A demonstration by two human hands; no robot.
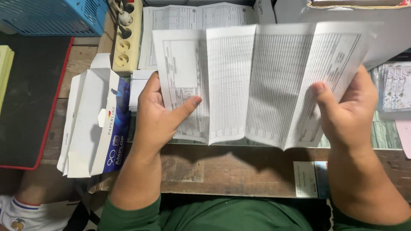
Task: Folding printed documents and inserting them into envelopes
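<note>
Both hands grip a creased printed sheet (261,81): left hand (156,113) pinching one edge, right hand (349,109) the other. Beside the left, an open envelope box (96,124) shows white envelopes inside.

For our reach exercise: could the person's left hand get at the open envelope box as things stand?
Probably yes, once freed: the left hand grips the folded printed sheet, but the envelope box lies right beside it with nothing between.

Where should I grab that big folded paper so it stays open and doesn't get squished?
Probably by its two outer panels, coming in from each side, as the left hand and right hand do on the folded sheet. It zigzags in upright creases, so pinching the end panels, thumbs in front, should keep it spread.
</note>
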